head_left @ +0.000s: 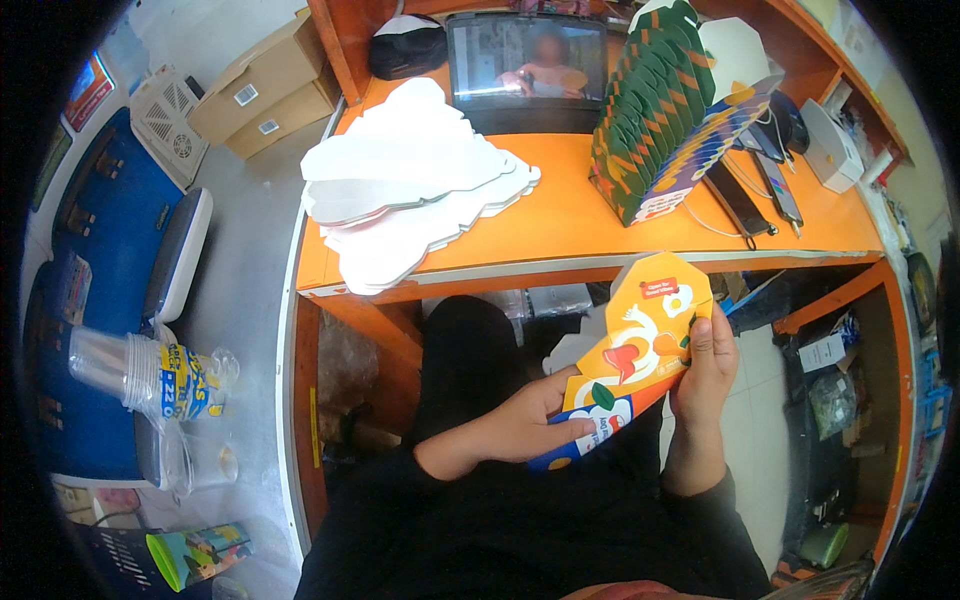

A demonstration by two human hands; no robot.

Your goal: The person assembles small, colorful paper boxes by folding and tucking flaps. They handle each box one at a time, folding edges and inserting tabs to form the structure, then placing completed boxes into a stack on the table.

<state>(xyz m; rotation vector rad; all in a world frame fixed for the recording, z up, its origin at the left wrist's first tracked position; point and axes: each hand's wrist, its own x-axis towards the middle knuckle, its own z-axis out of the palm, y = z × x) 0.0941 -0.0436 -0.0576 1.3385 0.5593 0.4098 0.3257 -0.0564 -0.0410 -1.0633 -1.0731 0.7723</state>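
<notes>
Above my lap I hold a printed cardboard carton (650, 335), yellow-orange with food pictures and a dark blue end. It is tilted, with its narrow blue end toward me, and a grey-white flap shows behind its left side. My left hand (530, 418) grips the blue end, thumb on the printed face and fingers underneath. The upper right edge is pinched by my right hand (706, 362), thumb in front; the fingers behind are mostly hidden. Beyond, on the orange desk (560, 185), lie flat white die-cut cardboard blanks (410, 180). To their right stands a row of nested green and purple cartons (655, 125).
A lit screen (528, 65) stands at the desk's back, beside a black-and-white cap (408, 46). At right are a phone (778, 192), cables and a white box (833, 145). Stacked plastic cups (150, 375) and brown boxes (265, 85) are at left. The desk's front edge is near the carton.
</notes>
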